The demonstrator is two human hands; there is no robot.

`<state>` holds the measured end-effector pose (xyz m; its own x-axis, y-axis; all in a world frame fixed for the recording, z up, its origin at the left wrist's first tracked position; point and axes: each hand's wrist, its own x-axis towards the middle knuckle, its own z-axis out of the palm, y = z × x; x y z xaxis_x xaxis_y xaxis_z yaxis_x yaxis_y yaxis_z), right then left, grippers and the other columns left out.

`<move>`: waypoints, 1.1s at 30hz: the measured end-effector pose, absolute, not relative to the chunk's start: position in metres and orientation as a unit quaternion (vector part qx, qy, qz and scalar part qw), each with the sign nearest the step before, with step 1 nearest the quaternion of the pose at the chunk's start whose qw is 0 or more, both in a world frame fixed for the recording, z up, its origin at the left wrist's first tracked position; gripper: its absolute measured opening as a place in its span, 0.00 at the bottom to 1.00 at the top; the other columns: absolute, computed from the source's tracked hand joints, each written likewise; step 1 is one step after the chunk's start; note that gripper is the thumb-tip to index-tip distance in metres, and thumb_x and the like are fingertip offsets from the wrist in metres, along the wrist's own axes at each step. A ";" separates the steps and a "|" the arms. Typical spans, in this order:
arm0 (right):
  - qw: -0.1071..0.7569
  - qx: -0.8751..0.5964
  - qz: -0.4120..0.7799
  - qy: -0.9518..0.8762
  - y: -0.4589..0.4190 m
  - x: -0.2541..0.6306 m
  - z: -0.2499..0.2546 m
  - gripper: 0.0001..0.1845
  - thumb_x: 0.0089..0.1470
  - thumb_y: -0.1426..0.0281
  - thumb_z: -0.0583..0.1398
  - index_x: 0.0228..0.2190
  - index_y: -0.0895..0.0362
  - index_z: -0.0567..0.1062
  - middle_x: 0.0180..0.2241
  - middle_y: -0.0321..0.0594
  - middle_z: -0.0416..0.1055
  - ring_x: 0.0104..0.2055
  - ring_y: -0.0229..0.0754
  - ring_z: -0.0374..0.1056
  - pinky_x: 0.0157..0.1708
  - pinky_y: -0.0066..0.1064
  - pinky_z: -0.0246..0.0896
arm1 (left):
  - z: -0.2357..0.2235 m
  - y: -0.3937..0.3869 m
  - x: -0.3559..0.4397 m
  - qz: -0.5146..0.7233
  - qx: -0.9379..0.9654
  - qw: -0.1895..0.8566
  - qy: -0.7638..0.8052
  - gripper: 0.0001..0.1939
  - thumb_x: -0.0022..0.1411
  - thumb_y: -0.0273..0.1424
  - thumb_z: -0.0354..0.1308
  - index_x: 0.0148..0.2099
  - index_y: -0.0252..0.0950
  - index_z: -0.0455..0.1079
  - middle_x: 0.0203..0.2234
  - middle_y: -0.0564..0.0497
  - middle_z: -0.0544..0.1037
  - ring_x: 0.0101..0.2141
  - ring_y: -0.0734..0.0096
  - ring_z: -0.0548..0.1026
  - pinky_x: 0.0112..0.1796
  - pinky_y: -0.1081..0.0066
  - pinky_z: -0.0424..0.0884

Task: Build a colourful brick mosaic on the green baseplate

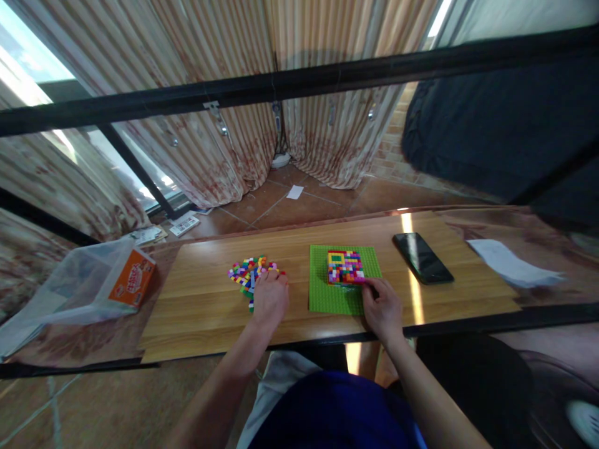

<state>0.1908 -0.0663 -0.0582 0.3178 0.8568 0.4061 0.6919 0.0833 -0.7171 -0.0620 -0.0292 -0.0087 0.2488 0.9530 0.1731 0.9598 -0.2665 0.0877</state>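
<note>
A loose pile of small, many-coloured building bricks [248, 274] lies left of the middle on the wooden table. My left hand [272, 298] reaches over the pile's right side, fingers bent downward and slightly apart among the bricks; I make out nothing held in it. To the right, a green baseplate [322, 302] carries a squarish block of multicoloured bricks [345, 267], with a yellow-framed green patch at its upper left. My right hand [384, 308] rests at the baseplate's right edge. Its thumb and fingers pinch a pink brick [359, 280] at the block's lower right corner.
A black phone [423, 258] lies right of the baseplate, and white paper [512, 262] lies beyond it. At the far left stands a clear plastic bin [88, 280] with an orange label. A dark metal bar [309, 81] crosses in front of the striped curtains.
</note>
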 end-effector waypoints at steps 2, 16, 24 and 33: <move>0.460 -0.668 0.091 -0.577 -0.066 0.192 -0.060 0.13 0.56 0.65 0.53 0.33 0.57 0.76 0.34 0.45 0.74 0.37 0.46 0.68 0.37 0.37 0.63 | -0.011 -0.027 -0.060 -0.077 -0.796 0.021 -0.600 0.09 0.61 0.24 0.51 0.35 0.35 0.73 0.35 0.44 0.75 0.42 0.58 0.71 0.48 0.59 0.66; 0.458 -0.673 0.093 -0.573 -0.067 0.189 -0.055 0.12 0.56 0.67 0.53 0.33 0.57 0.76 0.34 0.44 0.73 0.36 0.45 0.69 0.36 0.36 0.62 | -0.034 -0.012 -0.060 -0.109 -0.800 0.020 -0.590 0.11 0.61 0.19 0.46 0.40 0.36 0.68 0.38 0.44 0.73 0.42 0.58 0.70 0.44 0.62 0.66; 0.457 -0.672 0.092 -0.575 -0.066 0.189 -0.056 0.12 0.56 0.67 0.53 0.33 0.57 0.76 0.34 0.45 0.73 0.36 0.45 0.68 0.37 0.36 0.62 | -0.030 -0.008 -0.059 -0.109 -0.818 0.017 -0.564 0.12 0.62 0.20 0.46 0.40 0.35 0.69 0.37 0.43 0.74 0.43 0.58 0.70 0.45 0.61 0.66; 0.456 -0.669 0.090 -0.580 -0.066 0.189 -0.056 0.12 0.57 0.68 0.53 0.32 0.58 0.76 0.34 0.45 0.73 0.36 0.44 0.68 0.36 0.35 0.62 | -0.023 -0.010 -0.064 -0.115 -0.806 -0.029 -0.579 0.10 0.66 0.27 0.49 0.45 0.38 0.71 0.41 0.47 0.76 0.42 0.64 0.73 0.44 0.67 0.68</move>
